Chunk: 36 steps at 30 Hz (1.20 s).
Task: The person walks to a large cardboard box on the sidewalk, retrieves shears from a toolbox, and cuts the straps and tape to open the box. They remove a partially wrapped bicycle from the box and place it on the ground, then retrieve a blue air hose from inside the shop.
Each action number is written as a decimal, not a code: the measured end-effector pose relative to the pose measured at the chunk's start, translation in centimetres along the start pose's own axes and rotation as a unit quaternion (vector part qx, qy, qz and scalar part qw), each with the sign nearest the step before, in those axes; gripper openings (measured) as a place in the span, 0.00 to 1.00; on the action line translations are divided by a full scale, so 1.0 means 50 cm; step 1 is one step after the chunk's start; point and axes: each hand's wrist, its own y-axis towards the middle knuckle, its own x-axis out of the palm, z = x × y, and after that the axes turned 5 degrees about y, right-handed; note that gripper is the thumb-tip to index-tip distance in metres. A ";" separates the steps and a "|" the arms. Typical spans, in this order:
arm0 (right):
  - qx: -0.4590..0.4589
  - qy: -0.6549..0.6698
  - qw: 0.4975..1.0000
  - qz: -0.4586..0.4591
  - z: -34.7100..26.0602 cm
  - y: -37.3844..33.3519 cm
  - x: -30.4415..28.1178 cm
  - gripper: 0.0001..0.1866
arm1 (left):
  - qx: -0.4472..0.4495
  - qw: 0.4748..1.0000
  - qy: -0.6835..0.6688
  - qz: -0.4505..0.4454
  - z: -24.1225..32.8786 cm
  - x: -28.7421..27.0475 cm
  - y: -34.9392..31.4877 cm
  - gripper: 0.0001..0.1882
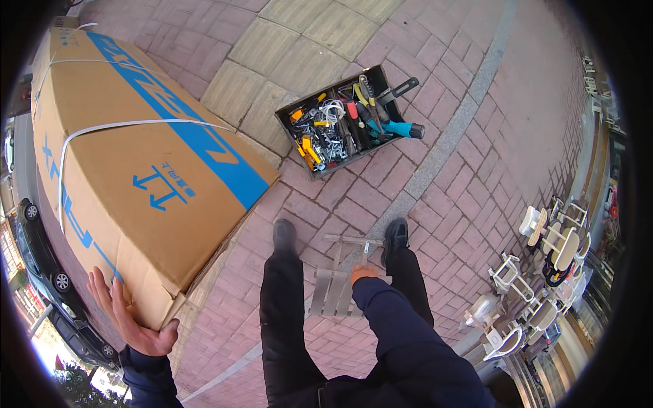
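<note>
My left hand [129,314] has its fingers spread against the near lower corner of a large cardboard box [146,183]. The box has blue printing and white plastic straps, and lies on its side at the left. In front of my body, my right hand [364,273] is closed in a fist over a slatted folding stool [333,292]. From the fist a narrow silvery strip [366,251] points away from me. Whether it is a tool or part of the stool frame I cannot tell. My forearm hides the stool's right side.
Ahead on the brick paving sits an open black toolbox [307,163] with pliers, a teal-handled tool [401,128] and loose hardware. Small white and wooden chairs [541,272] crowd the right. Dark cars [41,251] stand beyond the box. My feet flank the stool.
</note>
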 end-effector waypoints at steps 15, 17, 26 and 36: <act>-0.091 0.002 0.934 0.346 -0.055 0.205 -0.448 0.28 | -0.033 0.999 0.007 -0.024 -0.014 -0.005 -0.023 0.48; -0.123 -0.052 0.889 0.438 -0.057 0.235 -0.526 0.26 | -0.031 0.999 0.015 -0.021 -0.012 -0.004 -0.022 0.48; -0.100 -0.144 0.924 0.340 -0.081 0.244 -0.571 0.13 | -0.077 0.996 -0.030 0.012 -0.007 0.013 -0.036 0.53; -0.155 -0.024 0.953 0.261 -0.109 0.183 -0.386 0.19 | -0.043 0.998 -0.047 0.021 -0.008 0.003 -0.018 0.55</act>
